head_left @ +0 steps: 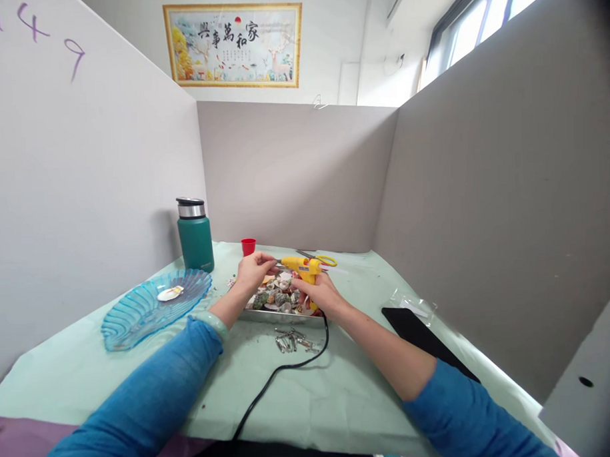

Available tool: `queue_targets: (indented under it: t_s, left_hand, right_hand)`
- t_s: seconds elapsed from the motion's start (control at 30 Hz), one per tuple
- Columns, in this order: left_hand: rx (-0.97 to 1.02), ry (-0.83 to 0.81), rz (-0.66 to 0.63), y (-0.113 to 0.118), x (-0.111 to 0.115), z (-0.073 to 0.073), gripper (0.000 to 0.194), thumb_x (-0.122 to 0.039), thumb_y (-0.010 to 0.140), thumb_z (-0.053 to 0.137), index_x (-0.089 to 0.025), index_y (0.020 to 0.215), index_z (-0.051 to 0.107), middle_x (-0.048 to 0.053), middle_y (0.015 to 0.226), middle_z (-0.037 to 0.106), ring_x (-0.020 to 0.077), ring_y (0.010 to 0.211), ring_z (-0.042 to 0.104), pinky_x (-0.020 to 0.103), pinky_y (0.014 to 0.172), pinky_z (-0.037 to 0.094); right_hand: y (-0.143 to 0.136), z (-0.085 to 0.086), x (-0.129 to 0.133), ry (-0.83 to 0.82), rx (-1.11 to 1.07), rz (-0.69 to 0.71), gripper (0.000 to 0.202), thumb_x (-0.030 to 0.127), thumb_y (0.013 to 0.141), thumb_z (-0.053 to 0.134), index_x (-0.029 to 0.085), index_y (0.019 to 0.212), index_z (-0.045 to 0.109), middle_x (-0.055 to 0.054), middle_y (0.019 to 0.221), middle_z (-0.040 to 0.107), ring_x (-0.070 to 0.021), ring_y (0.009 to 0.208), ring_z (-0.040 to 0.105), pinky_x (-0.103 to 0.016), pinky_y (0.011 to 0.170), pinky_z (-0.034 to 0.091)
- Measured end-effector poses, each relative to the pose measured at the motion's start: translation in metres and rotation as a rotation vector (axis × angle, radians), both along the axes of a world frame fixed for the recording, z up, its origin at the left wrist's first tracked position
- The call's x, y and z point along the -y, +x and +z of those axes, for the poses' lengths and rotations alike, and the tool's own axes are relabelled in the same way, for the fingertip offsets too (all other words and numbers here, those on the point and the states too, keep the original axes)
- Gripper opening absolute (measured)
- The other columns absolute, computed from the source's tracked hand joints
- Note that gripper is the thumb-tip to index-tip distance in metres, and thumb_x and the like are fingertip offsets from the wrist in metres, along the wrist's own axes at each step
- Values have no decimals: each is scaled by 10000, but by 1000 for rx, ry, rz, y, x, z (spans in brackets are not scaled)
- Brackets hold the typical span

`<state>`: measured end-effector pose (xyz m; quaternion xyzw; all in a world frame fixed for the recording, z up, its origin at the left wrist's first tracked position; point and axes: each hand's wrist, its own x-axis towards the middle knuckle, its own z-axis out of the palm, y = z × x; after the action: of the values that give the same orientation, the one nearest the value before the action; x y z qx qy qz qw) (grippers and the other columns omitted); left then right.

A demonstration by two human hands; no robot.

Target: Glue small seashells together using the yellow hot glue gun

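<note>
My right hand (321, 293) is wrapped round the handle of a yellow glue gun (302, 265), whose nozzle points left. Close to the nozzle tip, my left hand (257, 267) has its fingers pinched together; what they hold, if anything, is too small to make out. Both hands are over a metal tray (283, 316) filled with shells. A black cord (284, 367) runs from the gun toward the table's front edge. Several small metal clips (291, 340) lie in front of the tray.
On the left are a blue shell-shaped dish (133, 319) bearing a white shell (170, 294), and a green bottle (195, 243). A red cup (248, 246) and yellow-handled scissors (327, 260) lie behind the tray. To the right are a black flat object (424, 341) and clear plastic.
</note>
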<state>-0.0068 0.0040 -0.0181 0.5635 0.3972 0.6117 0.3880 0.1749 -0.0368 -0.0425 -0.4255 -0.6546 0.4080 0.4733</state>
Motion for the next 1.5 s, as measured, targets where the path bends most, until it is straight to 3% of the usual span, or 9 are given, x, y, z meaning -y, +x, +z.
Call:
queue_targets:
  t_s: [1.2,1.5]
  left_hand:
    - [-3,-3,23,1,4,2,183,-197,637,747,-130,699,589,26,562,664,166,573,672,273,618,541]
    - [3,6,7,1,2,1,179,-193,635,745,-129,694,589,28,566,663,172,594,679,273,622,541]
  right_hand:
    - [-1,2,0,-20,-40,-17,241,339,747,652,157,903,628,-5,637,653,-87,445,550,-158,359,397]
    - [-2,2,1,-40,-27,-39,274,362,742,669,155,918,633,19,536,600,-85,418,525,-161,378,403]
